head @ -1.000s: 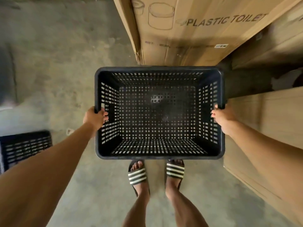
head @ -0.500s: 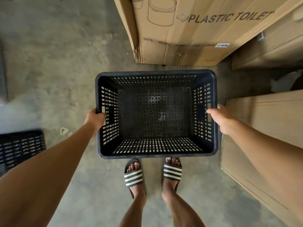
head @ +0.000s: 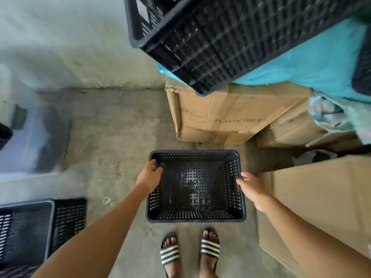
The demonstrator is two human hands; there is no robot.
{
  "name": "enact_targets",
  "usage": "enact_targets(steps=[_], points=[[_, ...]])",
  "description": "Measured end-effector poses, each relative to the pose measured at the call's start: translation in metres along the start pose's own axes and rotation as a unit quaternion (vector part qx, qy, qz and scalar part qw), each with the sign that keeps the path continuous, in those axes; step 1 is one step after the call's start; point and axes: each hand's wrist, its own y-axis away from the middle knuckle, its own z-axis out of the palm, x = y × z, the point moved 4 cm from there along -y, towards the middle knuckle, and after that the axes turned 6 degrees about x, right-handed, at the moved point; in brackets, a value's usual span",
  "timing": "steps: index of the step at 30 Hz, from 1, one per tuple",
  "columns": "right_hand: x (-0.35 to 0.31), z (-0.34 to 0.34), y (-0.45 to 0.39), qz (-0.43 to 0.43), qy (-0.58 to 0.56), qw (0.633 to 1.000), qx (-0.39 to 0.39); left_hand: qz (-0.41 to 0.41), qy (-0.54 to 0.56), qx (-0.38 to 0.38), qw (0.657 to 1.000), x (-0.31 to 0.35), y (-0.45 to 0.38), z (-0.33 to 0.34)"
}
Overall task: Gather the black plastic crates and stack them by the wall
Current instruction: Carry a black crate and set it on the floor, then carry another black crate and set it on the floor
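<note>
Crate (head: 195,186) upright, mouth up, long axis seemingly left-right

Cardboard boxes (head: 216,115) right; floor (head: 112,125) left.

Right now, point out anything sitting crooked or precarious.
The black crate at top sits tilted on a teal cloth over the cardboard box, its corner overhanging. The crate between both hands looks square.

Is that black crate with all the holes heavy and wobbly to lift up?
Probably light: the black crate is empty and its walls are mostly holes. Likely stiff, since its rim looks straight and square. It seems unlikely to tip, being wide with the left hand and right hand at opposite sides.
</note>
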Motion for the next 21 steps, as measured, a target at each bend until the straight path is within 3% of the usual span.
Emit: enact_targets(steps=[6,10,14,17,19,21], points=[[-0.101,-0.061,0.098,-0.104,-0.025,0.993,0.048,0.059,0.078,0.049,0.994,0.100,0.063,-0.074],[-0.189,-0.122,0.166,-0.242,-0.053,0.957,0.151,0.103,0.165,0.068,0.979,0.177,0.093,-0.122],[-0.296,-0.201,0.235,-0.379,-0.070,0.872,0.302,0.144,0.239,0.080,0.957,0.258,0.106,-0.165],[-0.379,-0.257,0.279,-0.482,-0.025,0.775,0.408,0.152,0.240,0.096,0.954,0.310,0.102,-0.180],[-0.429,-0.288,0.290,-0.503,0.045,0.722,0.473,0.156,0.231,0.100,0.955,0.338,0.099,-0.180],[-0.472,-0.312,0.285,-0.472,0.141,0.707,0.507,0.157,0.200,0.110,0.961,0.358,0.095,-0.177]])
